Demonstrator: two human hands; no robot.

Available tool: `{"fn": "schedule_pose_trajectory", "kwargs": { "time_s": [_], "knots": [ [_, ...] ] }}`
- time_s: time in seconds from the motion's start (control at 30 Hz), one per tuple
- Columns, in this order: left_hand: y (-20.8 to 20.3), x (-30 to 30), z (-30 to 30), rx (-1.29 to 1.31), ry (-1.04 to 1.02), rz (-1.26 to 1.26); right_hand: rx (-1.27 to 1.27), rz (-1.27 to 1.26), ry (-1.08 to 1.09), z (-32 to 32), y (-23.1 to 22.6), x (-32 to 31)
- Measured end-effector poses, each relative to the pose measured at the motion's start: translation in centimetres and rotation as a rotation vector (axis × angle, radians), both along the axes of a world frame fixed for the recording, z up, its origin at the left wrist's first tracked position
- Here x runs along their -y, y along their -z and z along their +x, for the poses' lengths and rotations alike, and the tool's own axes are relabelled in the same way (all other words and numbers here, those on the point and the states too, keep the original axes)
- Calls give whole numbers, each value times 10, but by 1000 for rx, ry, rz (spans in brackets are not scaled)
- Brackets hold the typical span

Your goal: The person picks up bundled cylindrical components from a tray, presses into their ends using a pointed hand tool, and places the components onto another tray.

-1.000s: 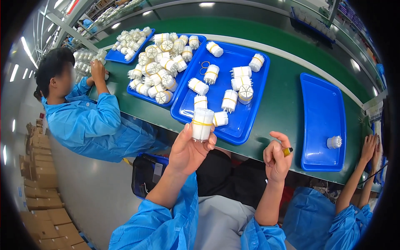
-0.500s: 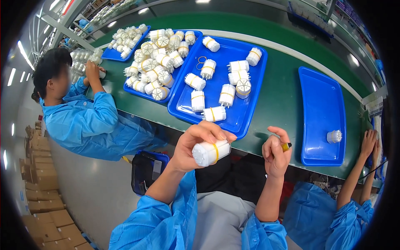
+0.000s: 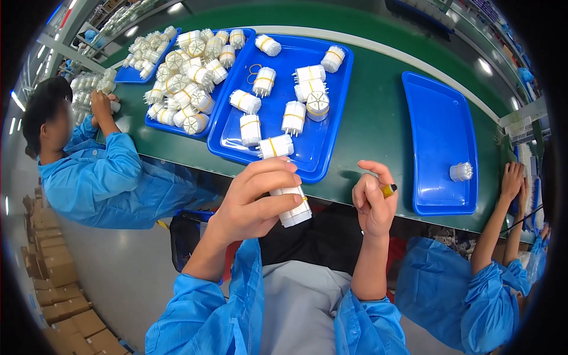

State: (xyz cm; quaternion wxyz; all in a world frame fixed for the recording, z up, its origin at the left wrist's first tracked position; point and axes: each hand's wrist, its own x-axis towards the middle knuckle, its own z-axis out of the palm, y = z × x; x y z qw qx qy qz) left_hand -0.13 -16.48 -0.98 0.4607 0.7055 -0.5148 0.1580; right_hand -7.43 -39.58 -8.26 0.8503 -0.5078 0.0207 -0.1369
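My left hand (image 3: pixel 251 201) is closed around a white cylindrical part (image 3: pixel 293 208) with a yellow band, held near my lap below the table edge. My right hand (image 3: pixel 371 204) is raised beside it, fingers curled around a small yellow and black pen-like object (image 3: pixel 389 190). In front of me a blue tray (image 3: pixel 331 112) holds several similar white banded cylinders (image 3: pixel 294 117). The nearest one (image 3: pixel 276 146) lies at the tray's front edge just above my left hand.
A second blue tray (image 3: pixel 435 118) at right holds one white part (image 3: pixel 461 171). Trays at back left are piled with white parts (image 3: pixel 183 65). A person in a blue coat (image 3: pixel 100 177) works at left; another person's hand (image 3: pixel 513 177) reaches in at right. Green table (image 3: pixel 373 106).
My left hand has brought the white cylinder from the tray edge down toward my lap and turned it on its side. My right hand has stayed close by, holding the small pen-like object.
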Motion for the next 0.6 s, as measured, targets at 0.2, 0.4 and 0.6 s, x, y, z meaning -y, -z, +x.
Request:
{"fn": "schedule_pose_trajectory", "kwargs": {
  "time_s": [0.2,0.4,0.6],
  "knots": [
    [0,-5,1,47,-131,88,10,-4,-6,1,2,1],
    [3,-10,3,-119,-385,131,112,145,-67,-7,-7,-11],
    [6,-14,37,-305,-805,122,418,293,-623,-36,-79,-42]
  ]
}}
